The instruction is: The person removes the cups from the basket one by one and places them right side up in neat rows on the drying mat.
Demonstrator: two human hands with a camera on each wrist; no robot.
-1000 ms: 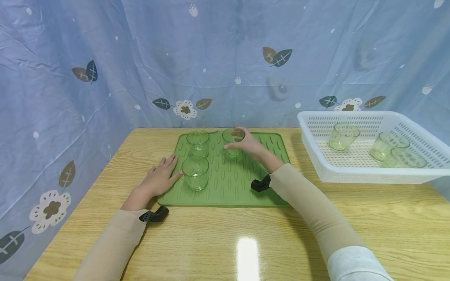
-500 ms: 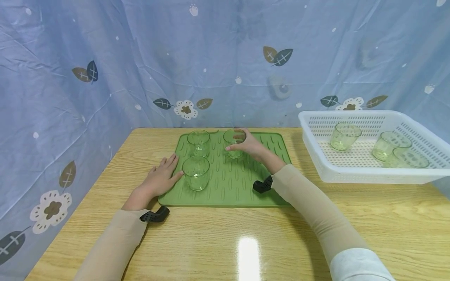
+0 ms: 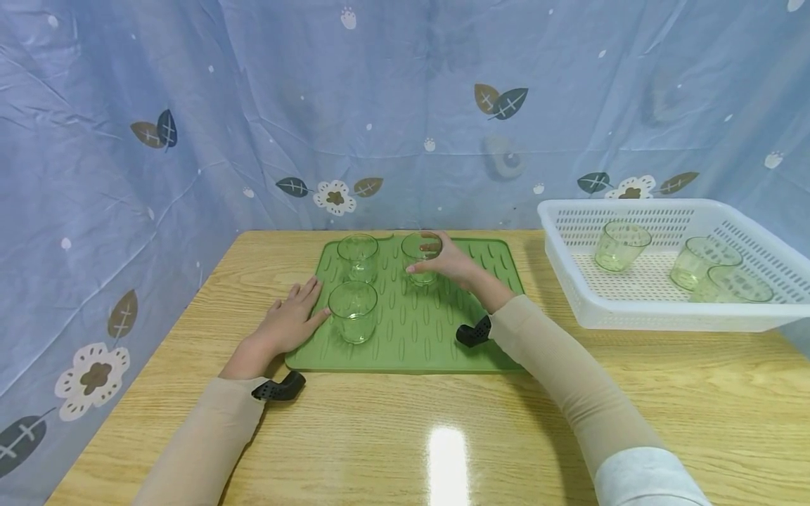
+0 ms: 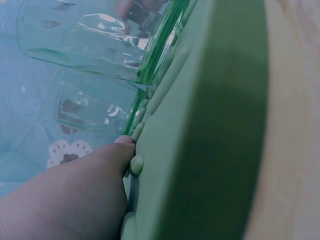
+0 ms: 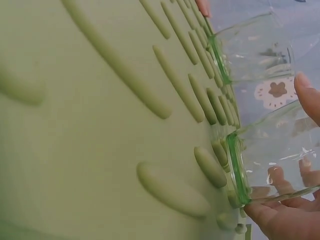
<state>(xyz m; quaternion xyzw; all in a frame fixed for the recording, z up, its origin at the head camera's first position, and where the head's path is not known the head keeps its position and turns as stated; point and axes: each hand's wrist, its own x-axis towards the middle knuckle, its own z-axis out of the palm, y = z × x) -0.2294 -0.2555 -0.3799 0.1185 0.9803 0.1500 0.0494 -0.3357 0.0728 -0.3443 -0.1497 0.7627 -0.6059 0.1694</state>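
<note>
On the green ribbed mat [image 3: 443, 341], my right hand [image 3: 448, 263] holds an upright clear green-tinted glass [image 3: 413, 254] near the back edge. In the right wrist view, the thumb and fingers curve around that glass [image 5: 265, 145], whose base is at the mat's surface. My left hand [image 3: 285, 325] lies flat with spread fingers over the mat's left edge. Its thumb tip is close to the front glass [image 3: 352, 320]; touching or not, I cannot tell. Another glass [image 3: 358, 261] stands behind that one. The left wrist view shows the left thumb [image 4: 85, 187] against the mat.
To the right, a white perforated plastic basket [image 3: 671, 316] contains three similar glasses, among them one glass [image 3: 620, 247] at its left. Everything rests on a wooden table [image 3: 354, 436]. A blue patterned curtain [image 3: 405, 91] hangs along the back and left.
</note>
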